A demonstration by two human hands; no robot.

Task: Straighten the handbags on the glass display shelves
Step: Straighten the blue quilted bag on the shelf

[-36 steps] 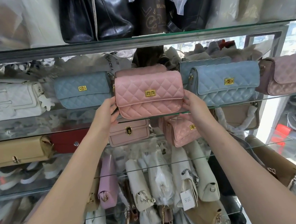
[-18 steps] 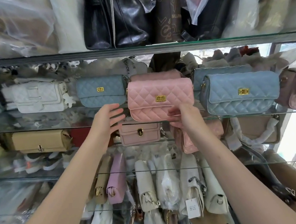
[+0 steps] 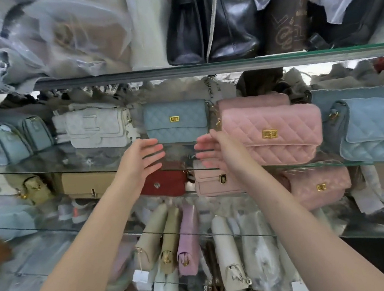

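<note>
A small blue quilted handbag with a gold clasp stands set back on the middle glass shelf. My left hand and my right hand hover just in front of its lower corners, both open with fingers spread and holding nothing. To the right a pink quilted handbag with a gold clasp stands at the shelf's front edge, with a second pink bag behind it. A larger blue quilted bag is further right, and a white quilted bag sits to the left.
Black bags and plastic-wrapped bags fill the top shelf. Under the glass are a tan bag, a red bag, a pale pink bag and a pink quilted bag. Lower shelves hold upright bags, several in wrapping.
Both hands have let go of the pink quilted handbag and moved left to the small blue one. The view has shifted left and slightly up.
</note>
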